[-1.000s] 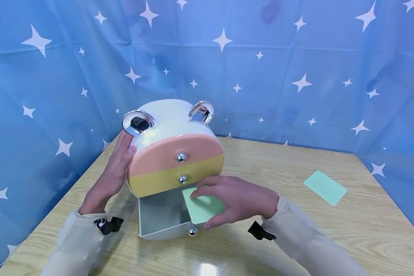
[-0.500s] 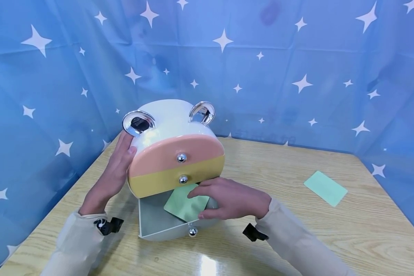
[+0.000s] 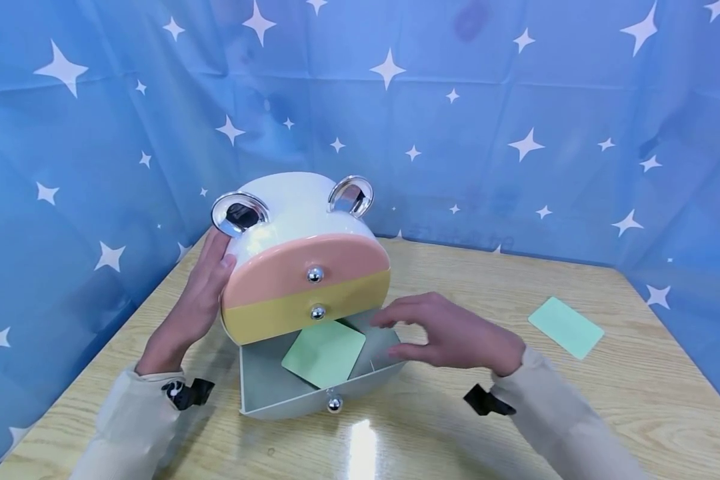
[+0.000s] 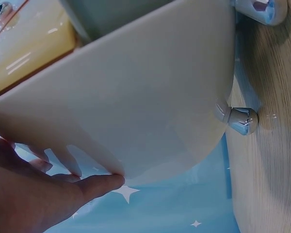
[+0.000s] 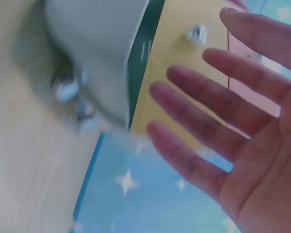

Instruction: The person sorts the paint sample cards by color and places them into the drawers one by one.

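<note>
A rounded white box (image 3: 294,200) with drawers stands on the table, with silver rings like ears and a pink front (image 3: 276,273) above a yellow one (image 3: 276,320). Its bottom drawer (image 3: 288,407) is pulled out. Inside that drawer a light green card (image 3: 324,353) lies tilted toward its front wall. My left hand (image 3: 193,300) rests against the box's left side; in the left wrist view its fingers (image 4: 104,183) touch the white shell. My right hand (image 3: 450,333) is at the drawer's right end, fingers spread and holding nothing, as the right wrist view also shows.
Another light green card (image 3: 566,327) lies flat on the wooden table (image 3: 468,273) at the right. A blue curtain (image 3: 456,133) with white stars hangs behind and at both sides. Small silver feet (image 4: 242,120) lift the box off the table.
My right hand slid the green card leftward into the drawer, let go of it and drew back to the right. My left hand has stayed at the box.
</note>
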Demonstrator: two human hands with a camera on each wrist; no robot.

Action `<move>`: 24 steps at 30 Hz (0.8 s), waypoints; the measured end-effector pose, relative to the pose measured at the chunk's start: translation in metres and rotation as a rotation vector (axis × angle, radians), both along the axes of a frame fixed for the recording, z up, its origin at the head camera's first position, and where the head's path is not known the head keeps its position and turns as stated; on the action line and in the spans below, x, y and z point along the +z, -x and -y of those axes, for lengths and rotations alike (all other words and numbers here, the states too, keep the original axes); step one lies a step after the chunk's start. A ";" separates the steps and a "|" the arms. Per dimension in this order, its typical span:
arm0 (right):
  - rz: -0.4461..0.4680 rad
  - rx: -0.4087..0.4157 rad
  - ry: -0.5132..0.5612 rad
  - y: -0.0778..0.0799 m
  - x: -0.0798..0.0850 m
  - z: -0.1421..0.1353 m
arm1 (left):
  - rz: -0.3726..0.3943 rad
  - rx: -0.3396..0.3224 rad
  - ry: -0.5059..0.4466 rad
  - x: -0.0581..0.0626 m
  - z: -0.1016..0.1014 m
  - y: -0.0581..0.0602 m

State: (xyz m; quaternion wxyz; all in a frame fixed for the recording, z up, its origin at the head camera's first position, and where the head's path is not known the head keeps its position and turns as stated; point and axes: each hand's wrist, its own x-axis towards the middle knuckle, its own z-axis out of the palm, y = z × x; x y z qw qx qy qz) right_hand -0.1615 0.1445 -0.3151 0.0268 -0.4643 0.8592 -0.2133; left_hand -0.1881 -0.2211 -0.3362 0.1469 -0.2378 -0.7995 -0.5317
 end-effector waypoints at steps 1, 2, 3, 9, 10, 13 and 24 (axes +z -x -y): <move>-0.001 -0.037 0.000 0.001 0.000 -0.009 | 0.001 0.000 0.000 0.000 0.000 0.000; -0.005 -0.077 -0.004 0.003 0.000 -0.019 | 0.001 0.001 0.000 0.001 0.000 0.000; -0.005 -0.119 -0.007 0.004 0.000 -0.029 | 0.002 0.001 0.001 0.001 0.000 0.000; -0.031 -0.306 -0.008 0.011 -0.006 -0.089 | 0.007 -0.003 -0.007 0.000 0.000 0.001; -0.039 -0.324 -0.007 0.011 -0.007 -0.097 | 0.007 -0.003 -0.010 0.000 0.000 0.001; -0.054 -0.359 -0.004 0.008 -0.011 -0.117 | 0.008 -0.006 -0.014 -0.001 0.000 0.001; -0.134 -0.426 -0.049 0.002 -0.019 -0.154 | 0.002 -0.014 -0.028 -0.001 0.000 0.001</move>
